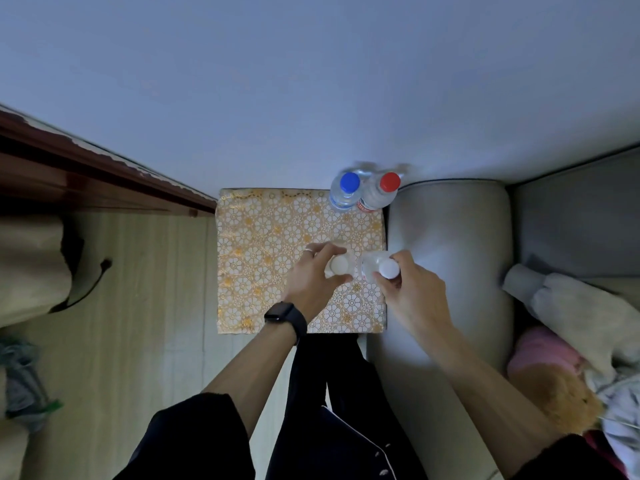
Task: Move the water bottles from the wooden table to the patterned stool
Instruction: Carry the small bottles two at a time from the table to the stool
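Note:
The patterned stool (263,244), white with gold flowers, stands below me against the wall. At its far right corner stand two clear water bottles, one with a blue cap (349,183) and one with a red cap (390,181). My left hand (313,282) grips the neck of a white-capped bottle (339,264) over the stool's right half. Beside it, my right hand (412,289) grips a second white-capped bottle (388,268) near the stool's right edge. Both bottles are upright and side by side; their bases are hidden.
A grey sofa arm (450,258) borders the stool on the right, with clothes and a plush toy (561,386) on the seat. A dark wooden table edge (104,168) runs along the left. Light wooden floor (145,306) lies left of the stool.

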`<state>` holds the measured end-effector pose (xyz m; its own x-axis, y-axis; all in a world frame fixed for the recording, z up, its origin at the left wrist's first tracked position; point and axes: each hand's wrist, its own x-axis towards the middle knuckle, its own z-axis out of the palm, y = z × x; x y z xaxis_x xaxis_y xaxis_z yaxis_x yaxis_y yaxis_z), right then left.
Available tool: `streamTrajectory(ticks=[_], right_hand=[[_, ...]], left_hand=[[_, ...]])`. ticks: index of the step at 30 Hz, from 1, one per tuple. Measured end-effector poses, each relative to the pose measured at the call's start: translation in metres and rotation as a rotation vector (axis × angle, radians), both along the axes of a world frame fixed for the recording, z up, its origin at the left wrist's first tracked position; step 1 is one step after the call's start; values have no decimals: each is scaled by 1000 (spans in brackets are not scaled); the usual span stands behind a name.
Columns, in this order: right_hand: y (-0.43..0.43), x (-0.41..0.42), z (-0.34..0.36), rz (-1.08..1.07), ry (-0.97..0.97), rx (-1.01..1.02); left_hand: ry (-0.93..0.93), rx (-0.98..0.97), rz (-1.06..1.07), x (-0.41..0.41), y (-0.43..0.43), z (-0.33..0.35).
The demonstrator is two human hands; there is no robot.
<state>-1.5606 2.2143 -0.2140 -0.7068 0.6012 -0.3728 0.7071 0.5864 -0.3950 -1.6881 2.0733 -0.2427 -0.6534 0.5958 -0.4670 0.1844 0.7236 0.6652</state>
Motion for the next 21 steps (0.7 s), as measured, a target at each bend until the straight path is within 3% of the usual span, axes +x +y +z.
streamTrajectory(ticks=[8, 21], right_hand=[[31, -54, -21, -56, 121, 26], [36, -46, -39, 12, 229, 55]], left_hand=[[67, 49, 43, -36, 55, -14], [94, 41, -9, -34, 55, -19]])
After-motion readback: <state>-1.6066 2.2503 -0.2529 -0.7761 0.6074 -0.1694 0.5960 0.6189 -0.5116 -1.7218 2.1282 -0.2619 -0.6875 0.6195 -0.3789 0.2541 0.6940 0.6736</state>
